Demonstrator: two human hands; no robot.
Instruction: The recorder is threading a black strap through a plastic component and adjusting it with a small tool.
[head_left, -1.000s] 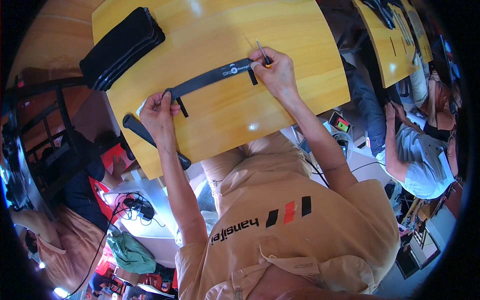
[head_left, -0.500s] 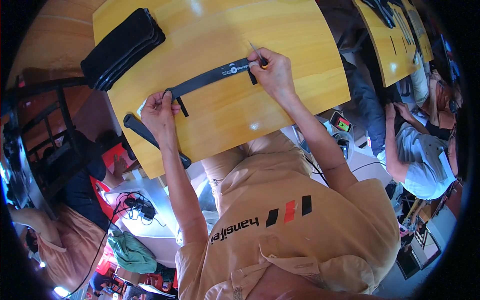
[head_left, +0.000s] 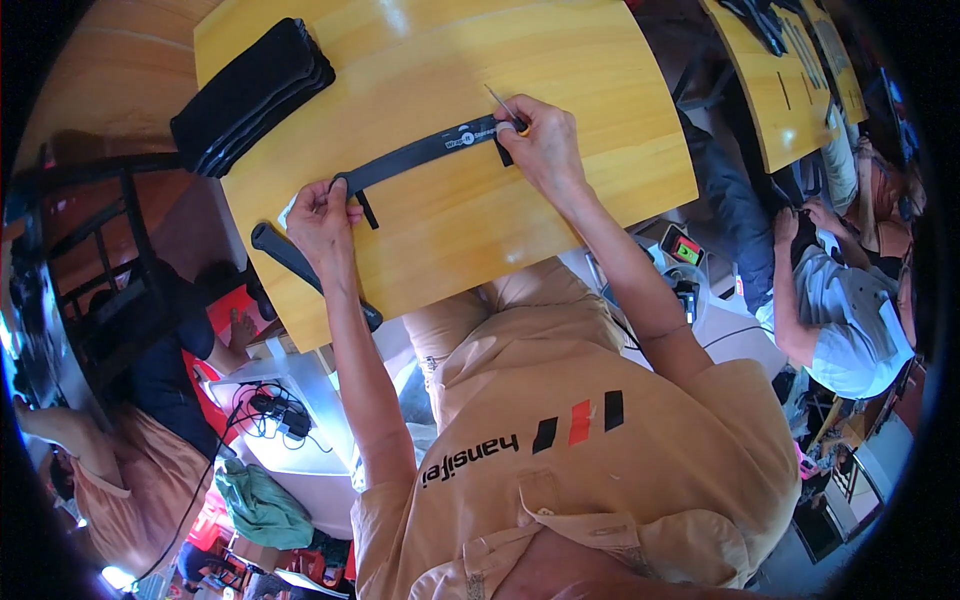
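Observation:
A long black strap [head_left: 410, 155] with white print near its right end lies stretched across the yellow wooden table [head_left: 450, 240]. My left hand [head_left: 322, 222] is closed, pinching the strap's left end between thumb and fingers. At the other end, my right hand [head_left: 548, 145] is closed round a small tool with a thin pointed metal shaft [head_left: 496, 97] and a yellow-and-black handle, mostly hidden in the palm. My right fingers also press at the strap's right end. Short dark strips [head_left: 369, 208] show on the table below the strap near both ends.
A stack of black folded straps [head_left: 255, 95] rests at the table's far left. Along the left edge, beside my forearm, lies a long black piece [head_left: 285, 250]. Another person [head_left: 850, 310] sits at the right by a second table [head_left: 775, 90]; a metal frame [head_left: 105, 230] stands left.
My hands and the strap keep nearly the same places. The pointed tool has tilted slightly to the left in my right hand.

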